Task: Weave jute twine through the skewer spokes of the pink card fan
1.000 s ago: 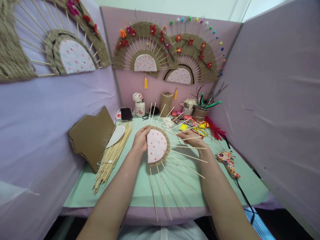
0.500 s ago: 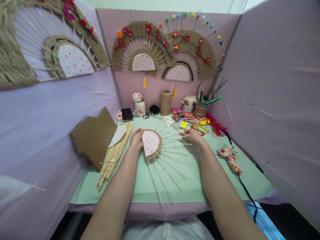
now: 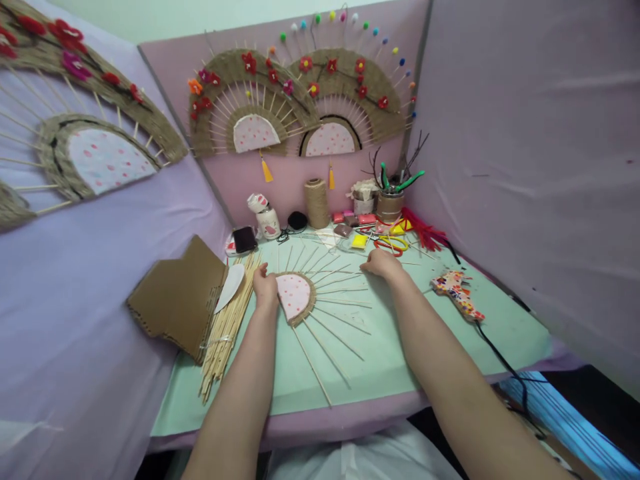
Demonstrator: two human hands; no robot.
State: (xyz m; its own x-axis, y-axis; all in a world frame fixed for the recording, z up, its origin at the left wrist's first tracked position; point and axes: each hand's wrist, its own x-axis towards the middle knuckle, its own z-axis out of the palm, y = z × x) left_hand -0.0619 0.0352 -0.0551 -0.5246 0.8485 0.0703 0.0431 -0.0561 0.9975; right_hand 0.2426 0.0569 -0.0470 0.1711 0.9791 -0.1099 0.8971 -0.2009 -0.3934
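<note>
A half-round fan base (image 3: 294, 297) lies on the green tabletop, its white centre dotted pink and edged with a twine-covered band. Thin bamboo sticks (image 3: 345, 340) radiate from that band, mostly to the right. Beside its straight left edge is my left hand (image 3: 265, 287), open, with the thumb and fingers apart. My right hand (image 3: 383, 263) hovers or rests just past the tips of the upper right sticks; its fingers are loosely bent and I see nothing held in them.
To the left are folded cardboard (image 3: 177, 297), a white half-disc (image 3: 231, 287) and a bundle of bamboo sticks (image 3: 225, 340). A twine spool (image 3: 317, 203) and scissors (image 3: 393, 245) are at the back. A flower-patterned glue gun (image 3: 457, 293) with a black cord lies right. Finished fans (image 3: 255, 100) hang behind.
The fan base has come down flat onto the table. My left hand has loosened from its edge, and my right hand has come off the stick tips. The view has turned right.
</note>
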